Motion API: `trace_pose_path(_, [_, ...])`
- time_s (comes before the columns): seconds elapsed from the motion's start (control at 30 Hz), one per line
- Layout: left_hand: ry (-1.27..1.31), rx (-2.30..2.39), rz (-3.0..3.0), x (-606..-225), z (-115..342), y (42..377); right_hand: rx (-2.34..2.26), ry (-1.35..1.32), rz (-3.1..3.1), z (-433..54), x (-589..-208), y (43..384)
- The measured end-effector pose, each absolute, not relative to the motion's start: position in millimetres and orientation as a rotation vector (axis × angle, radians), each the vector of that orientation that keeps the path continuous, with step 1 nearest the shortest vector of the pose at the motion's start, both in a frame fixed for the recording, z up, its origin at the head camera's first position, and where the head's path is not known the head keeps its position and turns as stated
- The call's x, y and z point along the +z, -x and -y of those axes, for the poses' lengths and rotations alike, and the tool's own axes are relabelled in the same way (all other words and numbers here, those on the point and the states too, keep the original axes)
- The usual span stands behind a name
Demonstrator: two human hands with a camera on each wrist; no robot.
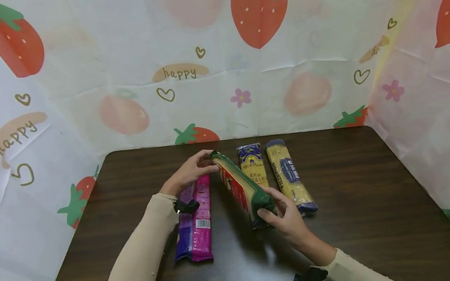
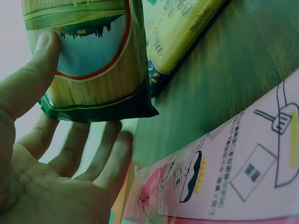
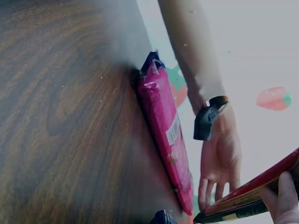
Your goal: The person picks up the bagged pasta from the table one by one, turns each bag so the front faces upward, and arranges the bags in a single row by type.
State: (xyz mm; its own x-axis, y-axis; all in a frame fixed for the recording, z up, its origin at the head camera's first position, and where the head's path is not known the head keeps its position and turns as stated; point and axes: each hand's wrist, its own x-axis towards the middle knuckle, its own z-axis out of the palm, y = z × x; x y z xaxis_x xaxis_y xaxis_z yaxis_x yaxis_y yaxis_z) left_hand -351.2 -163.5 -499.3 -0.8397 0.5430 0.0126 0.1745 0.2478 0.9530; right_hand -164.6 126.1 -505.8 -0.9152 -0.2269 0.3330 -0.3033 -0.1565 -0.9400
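Note:
Both hands hold a green and red pack of spaghetti (image 1: 237,186) tilted above the table, its far end higher. My left hand (image 1: 191,172) pinches the far end; in the left wrist view the thumb lies on the printed face and the fingers reach behind the end. Around the near green end, my right hand (image 1: 284,216) grips with the thumb on the near side. A pink and purple packet (image 1: 203,219) lies below the left hand. Beyond the held pack is a blue-topped spaghetti pack (image 1: 252,163), partly hidden by it.
To the right lies another spaghetti pack (image 1: 288,175) with dark blue ends, near the right hand. All lie on a dark wooden table (image 1: 356,199). A strawberry-print cloth (image 1: 211,33) hangs behind and at the sides. Each wrist wears a black strap.

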Motion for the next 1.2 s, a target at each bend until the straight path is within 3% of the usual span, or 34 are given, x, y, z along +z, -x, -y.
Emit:
trace_pose_path(0.3, [-0.623,1.79,-1.928,-501.3,164.1,347.5,2.323,-0.63,1.987,-126.2,-505.1,164.3])
trace_pose_path(1.2, [-0.393,1.83,-2.049,-503.4,164.3,350.0,2.103,-0.796,2.432,-152.8,-477.0,174.2])
